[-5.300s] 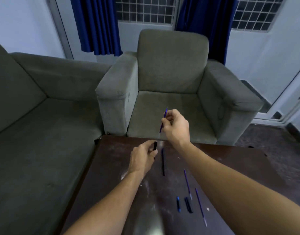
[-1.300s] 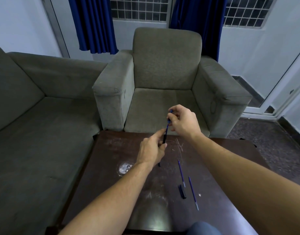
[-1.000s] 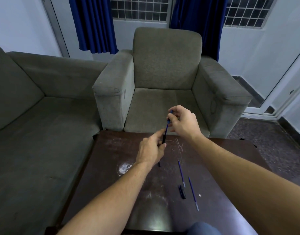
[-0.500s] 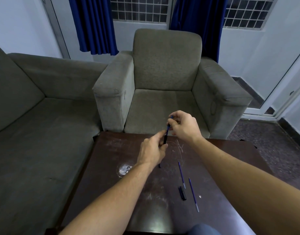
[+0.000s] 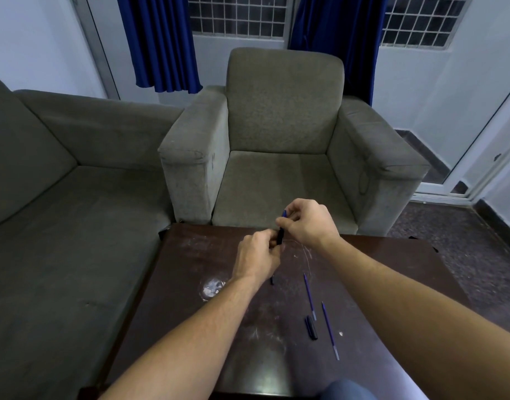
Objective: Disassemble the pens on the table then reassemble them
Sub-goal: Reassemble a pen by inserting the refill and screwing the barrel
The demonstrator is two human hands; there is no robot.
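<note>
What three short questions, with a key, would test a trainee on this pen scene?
1. True or false: the left hand and the right hand both hold one pen above the table.
2. How many thin blue refills lie loose on the table, apart from the hands? A: one. B: two. C: four.
3. Which hand pinches the upper, blue end of the pen?

Key: 1 true; 2 B; 3 the right hand.
</note>
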